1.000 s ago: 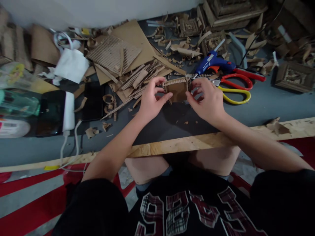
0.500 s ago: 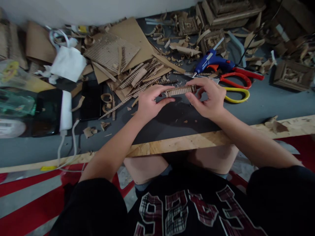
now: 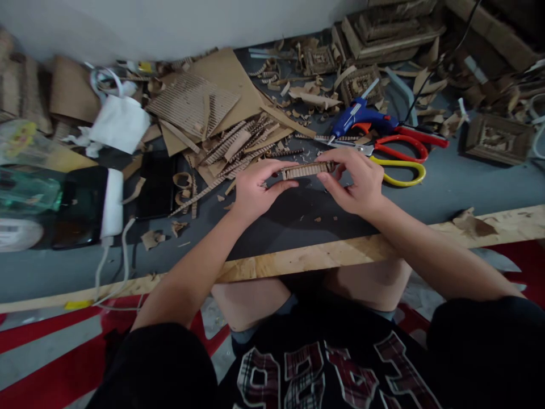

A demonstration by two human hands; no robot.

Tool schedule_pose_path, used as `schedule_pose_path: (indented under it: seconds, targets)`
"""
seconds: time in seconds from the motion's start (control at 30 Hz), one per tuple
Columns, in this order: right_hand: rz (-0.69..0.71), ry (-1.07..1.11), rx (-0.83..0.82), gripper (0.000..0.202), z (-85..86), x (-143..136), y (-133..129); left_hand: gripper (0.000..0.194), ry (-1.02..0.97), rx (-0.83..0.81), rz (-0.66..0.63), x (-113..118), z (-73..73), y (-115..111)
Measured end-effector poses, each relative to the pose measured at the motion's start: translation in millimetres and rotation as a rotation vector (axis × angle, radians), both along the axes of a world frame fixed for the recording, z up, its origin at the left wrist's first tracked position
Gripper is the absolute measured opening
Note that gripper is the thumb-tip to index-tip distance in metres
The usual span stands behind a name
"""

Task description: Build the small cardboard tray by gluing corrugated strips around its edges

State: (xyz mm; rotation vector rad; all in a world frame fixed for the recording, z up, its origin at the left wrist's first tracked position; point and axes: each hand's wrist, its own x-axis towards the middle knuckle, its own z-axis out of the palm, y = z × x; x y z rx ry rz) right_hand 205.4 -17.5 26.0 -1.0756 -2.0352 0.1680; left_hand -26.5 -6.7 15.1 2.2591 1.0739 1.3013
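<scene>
Between my two hands is a small corrugated cardboard piece (image 3: 307, 170), held edge-on above the dark tabletop so that its ribbed side faces me. My left hand (image 3: 259, 187) pinches its left end between thumb and fingers. At the opposite end, my right hand (image 3: 355, 179) grips it the same way. Just beyond the right hand lie scissors (image 3: 402, 176) with one red and one yellow handle. A blue glue gun (image 3: 361, 118) rests behind them. Left of the hands is a heap of corrugated cardboard strips (image 3: 238, 145).
Cardboard sheets (image 3: 193, 102) lie at the back left, near a white paper-covered object (image 3: 120, 122). A black phone (image 3: 155, 184) and a white power bank (image 3: 112, 201) with a cable are at the left. Square cardboard frames (image 3: 498, 139) sit at the right. A wooden strip (image 3: 298, 257) edges the table.
The camera view has shifted slightly, so the table sits a little lower in the picture. Both hands keep their hold on the cardboard piece, with little other visible movement.
</scene>
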Motion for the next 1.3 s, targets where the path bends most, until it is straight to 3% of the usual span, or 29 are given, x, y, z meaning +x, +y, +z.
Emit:
schedule_pose_path:
  seconds: [0.4,0.57,0.67,0.8,0.93,1.07,1.13,1.2,1.3]
  targets:
    - [0.023,-0.052,-0.046,0.038,2.6,4,-1,0.039,0.065,-0.031,0.023,-1,-2.8,0]
    - [-0.005,-0.051,-0.061,0.056,1.5,6,-1,0.036,0.041,0.006,0.033,-2,-4.7,2]
    - [-0.044,-0.073,0.05,0.057,2.5,8,0,0.031,0.03,0.092,0.026,0,-4.5,1]
    - [-0.008,-0.181,0.153,0.028,6.2,8,-4,0.03,0.074,0.184,0.004,6,-1.0,-6]
    - [0.021,-0.257,0.233,0.02,3.0,10,-7,0.03,0.048,0.214,-0.036,12,2.0,-16]
    - [0.051,-0.158,0.569,0.014,-9.7,12,0,0.032,0.001,0.255,-0.062,14,-0.2,-16]
    - [0.041,-0.153,0.605,0.021,-12.4,12,3,0.033,-0.01,0.272,-0.072,14,-1.8,-14]
    - [0.01,-0.176,0.645,0.022,-9.3,10,4,0.034,-0.014,0.276,-0.084,14,-2.9,-13]
    - [-0.003,-0.112,0.913,0.013,2.0,4,2,0.034,-0.029,0.251,-0.114,15,-3.2,-15]
